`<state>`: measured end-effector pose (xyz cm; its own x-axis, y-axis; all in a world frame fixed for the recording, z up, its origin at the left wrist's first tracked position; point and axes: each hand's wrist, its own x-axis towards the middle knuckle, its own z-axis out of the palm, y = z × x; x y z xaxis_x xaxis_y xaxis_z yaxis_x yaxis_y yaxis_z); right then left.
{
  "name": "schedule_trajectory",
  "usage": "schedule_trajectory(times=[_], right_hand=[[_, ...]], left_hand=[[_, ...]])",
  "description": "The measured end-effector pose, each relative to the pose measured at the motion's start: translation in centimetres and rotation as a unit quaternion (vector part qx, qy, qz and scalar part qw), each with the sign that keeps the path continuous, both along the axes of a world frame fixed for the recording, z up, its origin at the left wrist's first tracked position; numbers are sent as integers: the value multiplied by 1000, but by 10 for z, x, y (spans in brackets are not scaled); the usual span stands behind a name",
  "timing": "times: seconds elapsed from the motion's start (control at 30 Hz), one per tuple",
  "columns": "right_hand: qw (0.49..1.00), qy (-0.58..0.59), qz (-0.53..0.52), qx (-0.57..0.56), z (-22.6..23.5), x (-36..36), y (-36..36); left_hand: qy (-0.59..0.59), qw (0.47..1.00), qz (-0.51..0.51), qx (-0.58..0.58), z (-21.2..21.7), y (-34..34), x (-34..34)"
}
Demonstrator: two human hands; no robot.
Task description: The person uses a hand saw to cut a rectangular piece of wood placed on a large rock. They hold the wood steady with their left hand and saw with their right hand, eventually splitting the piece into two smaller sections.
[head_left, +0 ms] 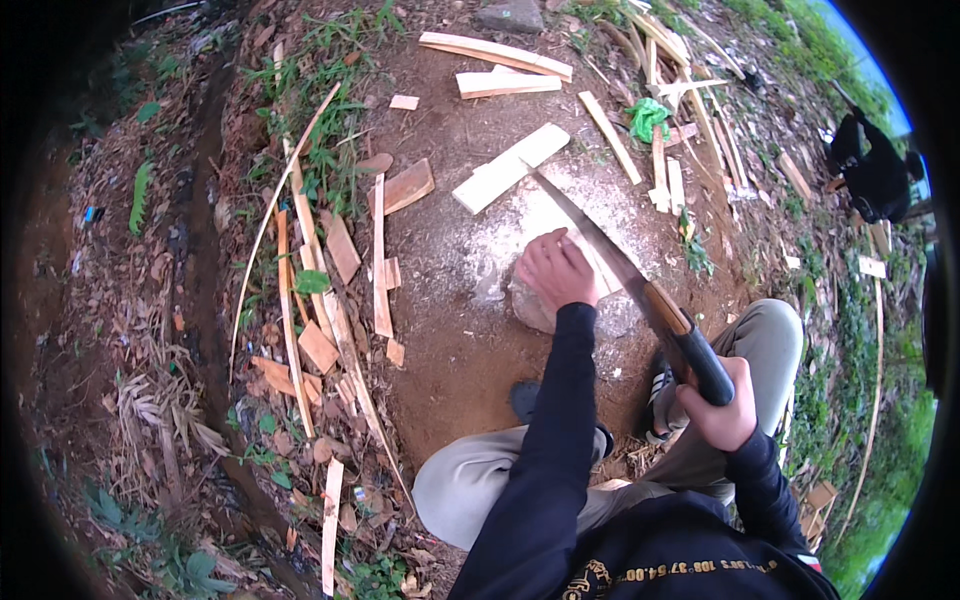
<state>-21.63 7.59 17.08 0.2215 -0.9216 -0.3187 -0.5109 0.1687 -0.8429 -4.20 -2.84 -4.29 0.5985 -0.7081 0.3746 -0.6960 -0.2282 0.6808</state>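
We have the blade (605,245) slanting over the ground before us, its far end up and to the left, near or over a pale board (512,167); whether the two touch, we cannot tell. Our right hand (722,403) is closed round its black handle (703,368), just beside our bent right knee (772,335). Our left hand (556,270), its fingers curled, lies just left of the blade, by a pale piece (603,272) of wood that shows between the two; we cannot tell whether it grips that piece. Beneath this hand sits a stone (533,308), with pale dust (487,245) spread on the soil around it. Further out, we see two long offcuts (495,56) beyond the board, a narrow strip (609,137) to its right, and some green plastic (648,119) past that. To our left lie brown chunks (406,187), slim slats (380,260) and a bent stick (268,225) beside grass (315,160).
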Motion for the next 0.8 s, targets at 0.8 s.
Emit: schedule_trajectory(times=[0.8], right_hand=[[939,-328,-85,-54,67,-51,-64]], left_hand=[[263,934,-196,143,-12,-42,76]])
